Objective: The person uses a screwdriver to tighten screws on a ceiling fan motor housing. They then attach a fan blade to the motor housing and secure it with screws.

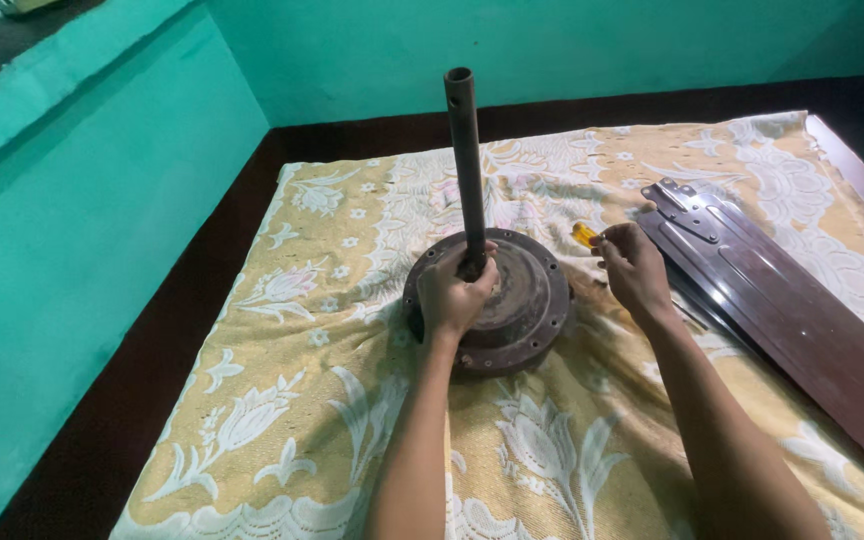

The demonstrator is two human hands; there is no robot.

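A round brown ceiling-fan motor housing (527, 300) lies on a yellow and white floral cloth (282, 400), with a dark metal rod (466, 150) standing upright from its middle. My left hand (455, 295) is wrapped around the base of the rod. To the right of the housing, my right hand (634, 265) pinches a small tool with a yellow handle (584, 235), its tip hidden by my fingers.
Brown fan blades (782, 310) with a metal bracket (687, 205) lie along the right side of the cloth. Teal walls (102, 230) close in at the left and back, with a ledge at upper left. A dark wooden edge (122, 420) borders the cloth.
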